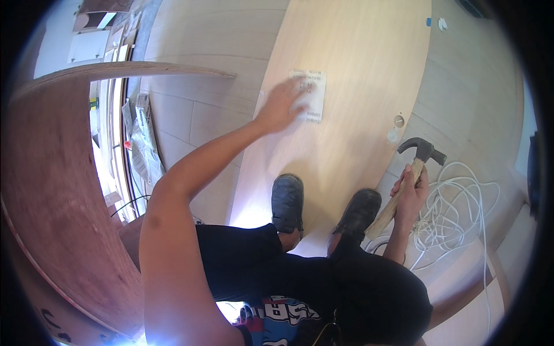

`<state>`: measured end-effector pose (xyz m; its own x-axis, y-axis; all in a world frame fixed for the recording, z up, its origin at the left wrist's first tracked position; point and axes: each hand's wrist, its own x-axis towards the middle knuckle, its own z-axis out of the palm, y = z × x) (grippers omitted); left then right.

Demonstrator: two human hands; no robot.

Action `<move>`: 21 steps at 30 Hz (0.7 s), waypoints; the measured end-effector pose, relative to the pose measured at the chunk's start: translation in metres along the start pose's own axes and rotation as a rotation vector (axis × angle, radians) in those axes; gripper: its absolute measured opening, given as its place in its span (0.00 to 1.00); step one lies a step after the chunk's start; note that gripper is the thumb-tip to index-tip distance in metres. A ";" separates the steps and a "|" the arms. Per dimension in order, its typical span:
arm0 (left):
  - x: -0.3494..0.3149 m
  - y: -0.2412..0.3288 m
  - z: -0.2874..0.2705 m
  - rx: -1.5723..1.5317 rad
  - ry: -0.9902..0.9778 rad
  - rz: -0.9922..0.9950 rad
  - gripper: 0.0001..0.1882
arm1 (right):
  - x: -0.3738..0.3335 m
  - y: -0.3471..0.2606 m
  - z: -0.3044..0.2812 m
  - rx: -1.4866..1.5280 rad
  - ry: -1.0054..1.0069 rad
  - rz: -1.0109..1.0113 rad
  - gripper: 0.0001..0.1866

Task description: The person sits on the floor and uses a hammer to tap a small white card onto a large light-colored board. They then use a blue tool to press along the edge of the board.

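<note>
My left hand [283,108] reaches forward, its fingers spread over a white printed sheet [315,106] that lies on a long pale wood panel [358,40]. The fingers look slightly blurred, and I cannot tell how firmly they press the sheet. In my right hand [411,193] is a claw hammer [424,151], gripped by its wooden handle just under the dark head. The hammer's head is up, and the handle slants down toward my right shoe. Near the panel's right edge is a round hole [399,121], with a pale round spot just below it.
Both my shoes [287,199] rest on the panel. A tangled white cable [456,213] lies right of my right hand. To the left stands a curved brown wood piece [57,190], with plastic wrapping [144,150] and strips beyond it. Small scraps [442,24] lie at the far right.
</note>
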<state>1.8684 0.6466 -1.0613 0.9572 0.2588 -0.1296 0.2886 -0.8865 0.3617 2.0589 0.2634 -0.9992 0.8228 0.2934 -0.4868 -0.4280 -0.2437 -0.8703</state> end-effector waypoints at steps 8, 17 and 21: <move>-0.054 -0.079 -0.003 -0.171 0.119 -0.492 0.26 | -0.010 -0.016 0.011 0.029 0.051 0.026 0.13; -0.059 -0.101 0.013 -0.275 0.347 -0.583 0.13 | -0.008 0.002 0.000 0.068 0.021 -0.008 0.14; -0.056 -0.110 0.016 -0.391 0.398 -0.579 0.09 | -0.010 -0.002 0.004 0.087 0.031 -0.001 0.17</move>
<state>1.7832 0.7234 -1.1084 0.5678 0.8189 -0.0835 0.6575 -0.3901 0.6446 2.0498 0.2650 -0.9928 0.8336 0.2648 -0.4848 -0.4570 -0.1622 -0.8745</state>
